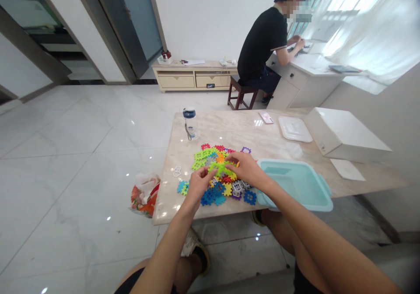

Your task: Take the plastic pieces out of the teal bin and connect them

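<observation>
A yellow-green notched interlocking building tile [220,169] is held over the pile between my two hands. My left hand [200,183] pinches its left edge with thumb and fingers. At its right side, my right hand [245,167] is closed on the same piece, fingertips partly hiding it. Beneath and around them spreads a heap of similar tiles: blue tiles [210,195] toward me, lime-green tiles [201,155] at the far left, and a grey-white window-like piece [237,187] near my right wrist. An orange tile [220,157] lies just behind the held one.
Right of the pile stands a pale turquoise tub [295,184], close to my right forearm. A clear bottle with a blue lid [190,125], a white lid [294,129] and a white box [348,132] sit farther back. Beyond the table, a person in black [262,44] sits at a desk.
</observation>
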Available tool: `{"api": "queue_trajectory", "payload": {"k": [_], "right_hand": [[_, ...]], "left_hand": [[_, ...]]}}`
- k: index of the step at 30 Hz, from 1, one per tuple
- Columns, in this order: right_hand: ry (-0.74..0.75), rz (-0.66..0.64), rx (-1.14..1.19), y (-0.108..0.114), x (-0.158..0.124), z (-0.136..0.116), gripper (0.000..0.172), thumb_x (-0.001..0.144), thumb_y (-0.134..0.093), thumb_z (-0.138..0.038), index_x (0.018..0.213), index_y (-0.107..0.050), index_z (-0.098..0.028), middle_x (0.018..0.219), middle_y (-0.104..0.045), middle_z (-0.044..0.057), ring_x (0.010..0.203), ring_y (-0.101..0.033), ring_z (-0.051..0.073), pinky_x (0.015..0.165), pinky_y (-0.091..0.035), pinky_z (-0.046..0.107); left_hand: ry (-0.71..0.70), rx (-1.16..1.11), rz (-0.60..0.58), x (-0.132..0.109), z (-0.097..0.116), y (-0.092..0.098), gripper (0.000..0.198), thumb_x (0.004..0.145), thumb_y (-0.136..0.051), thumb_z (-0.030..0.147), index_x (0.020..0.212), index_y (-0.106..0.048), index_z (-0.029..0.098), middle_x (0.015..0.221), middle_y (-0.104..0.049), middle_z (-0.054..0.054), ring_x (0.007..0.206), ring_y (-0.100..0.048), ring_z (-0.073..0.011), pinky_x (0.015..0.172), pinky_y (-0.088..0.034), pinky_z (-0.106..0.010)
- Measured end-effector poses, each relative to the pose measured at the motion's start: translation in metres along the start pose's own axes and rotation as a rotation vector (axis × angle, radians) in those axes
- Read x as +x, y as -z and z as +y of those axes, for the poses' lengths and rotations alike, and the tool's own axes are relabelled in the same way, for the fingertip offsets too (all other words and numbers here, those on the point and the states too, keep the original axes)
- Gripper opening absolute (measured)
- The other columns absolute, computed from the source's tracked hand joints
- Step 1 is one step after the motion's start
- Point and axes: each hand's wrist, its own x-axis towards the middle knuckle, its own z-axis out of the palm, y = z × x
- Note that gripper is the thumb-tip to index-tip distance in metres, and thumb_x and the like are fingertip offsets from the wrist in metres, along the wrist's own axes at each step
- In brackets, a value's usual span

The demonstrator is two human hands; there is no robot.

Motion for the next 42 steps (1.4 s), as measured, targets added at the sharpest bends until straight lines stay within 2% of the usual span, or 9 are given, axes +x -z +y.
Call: {"api": "queue_trajectory", "payload": {"k": [5,12,20,25,31,34,37,39,42], "right_hand": [[-0.023,0.004,-0.05,-0.001,0.0,0.003,0.008,0.092,-0.076,-0.02,0.099,-0.078,-0.021,0.099,-0.08,0.006,0.091,-0.072,0.023,0.084,-0.053,0.036],[-0.013,-0.014,0.075,-0.002,0.002,0.004,0.009,0.093,-0.075,-0.02,0.101,-0.079,-0.022,0.101,-0.082,0.006,0.092,-0.074,0.022,0.085,-0.054,0.035],[-0.064,-0.008,0.188,-0.001,-0.003,-0.013,0.007,0.091,-0.079,-0.023,0.099,-0.079,-0.022,0.091,-0.08,0.003,0.082,-0.071,0.02,0.078,-0.053,0.032],[0.009,0.12,0.03,-0.011,-0.005,-0.016,0.011,0.091,-0.083,-0.028,0.097,-0.078,-0.021,0.101,-0.075,0.005,0.092,-0.069,0.021,0.089,-0.052,0.036],[0.043,0.102,-0.009,-0.017,-0.003,-0.016,0.012,0.097,-0.078,-0.031,0.103,-0.079,-0.021,0.107,-0.077,0.008,0.107,-0.071,0.026,0.1,-0.054,0.042],[0.074,0.019,-0.098,-0.017,-0.008,-0.017,0.03,0.101,-0.07,-0.029,0.128,-0.074,-0.019,0.127,-0.076,0.014,0.125,-0.069,0.03,0.112,-0.051,0.047],[0.116,-0.107,-0.234,-0.02,-0.016,-0.021,0.06,0.098,-0.073,-0.028,0.154,-0.056,-0.01,0.15,-0.064,0.023,0.141,-0.06,0.035,0.118,-0.049,0.052],[0.114,-0.151,-0.325,-0.023,-0.02,-0.025,0.072,0.096,-0.077,-0.03,0.157,-0.049,-0.005,0.156,-0.057,0.028,0.144,-0.057,0.04,0.116,-0.051,0.055],[0.072,-0.143,-0.389,-0.027,-0.02,-0.029,0.066,0.095,-0.077,-0.029,0.151,-0.054,-0.002,0.149,-0.062,0.03,0.137,-0.063,0.04,0.111,-0.054,0.053]], "left_hand": [[-0.014,0.019,-0.031,0.001,-0.001,0.0,0.052,0.058,-0.099,0.057,0.079,-0.073,0.018,0.065,-0.058,0.003,0.06,-0.049,-0.0132,0.055,-0.037,-0.025],[-0.056,0.093,-0.044,0.003,-0.003,0.005,0.048,0.064,-0.095,0.058,0.083,-0.08,0.016,0.072,-0.067,-0.002,0.066,-0.055,-0.0162,0.061,-0.038,-0.027],[-0.084,0.065,-0.124,-0.004,0.008,0.003,0.041,0.071,-0.092,0.055,0.067,-0.075,0.018,0.065,-0.061,0.001,0.062,-0.046,-0.0137,0.059,-0.031,-0.027],[-0.076,0.079,-0.114,-0.002,0.003,0.004,0.044,0.073,-0.09,0.059,0.076,-0.078,0.016,0.063,-0.057,0.003,0.061,-0.042,-0.0119,0.058,-0.029,-0.026],[-0.067,0.076,-0.138,-0.002,0.004,0.006,0.049,0.07,-0.092,0.061,0.08,-0.079,0.014,0.066,-0.06,0.001,0.063,-0.045,-0.012,0.058,-0.031,-0.025],[-0.024,0.068,-0.043,0.001,0.004,0.006,0.052,0.069,-0.092,0.064,0.078,-0.077,0.015,0.066,-0.062,0.0,0.063,-0.048,-0.0128,0.057,-0.033,-0.025],[0.004,0.075,0.016,0.005,0.0,0.005,0.054,0.068,-0.091,0.066,0.078,-0.078,0.015,0.066,-0.064,-0.001,0.062,-0.049,-0.0135,0.057,-0.035,-0.025],[-0.006,0.082,-0.019,0.005,-0.003,0.002,0.053,0.068,-0.092,0.065,0.077,-0.077,0.015,0.067,-0.064,-0.001,0.063,-0.051,-0.0138,0.058,-0.037,-0.025],[-0.034,0.08,-0.085,0.002,-0.004,-0.005,0.05,0.069,-0.092,0.063,0.074,-0.075,0.015,0.066,-0.062,0.001,0.063,-0.05,-0.0133,0.059,-0.037,-0.024]]}}
